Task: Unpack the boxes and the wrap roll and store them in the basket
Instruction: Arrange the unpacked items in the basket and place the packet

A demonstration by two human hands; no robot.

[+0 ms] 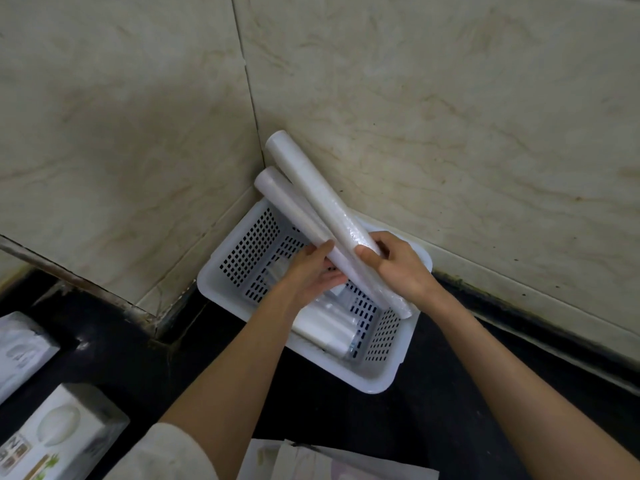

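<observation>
Beige marbled wall tiles (433,98) meeting in a corner beyond the hands, black countertop (329,410) beneath the forearms, flattened white paper packaging (311,462) at the bottom edge between the arms, pale sleeve cuff (166,452) on the left forearm

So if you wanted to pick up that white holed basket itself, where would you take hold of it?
Probably by its broad flat rim, at the two short ends of the basket, a grip from each side. The rim juts outward like a lip, so fingers can hook under it. The far corner sits against the tiled walls, so come from the near, open side. The two wrap rolls sticking out could tip.
</observation>
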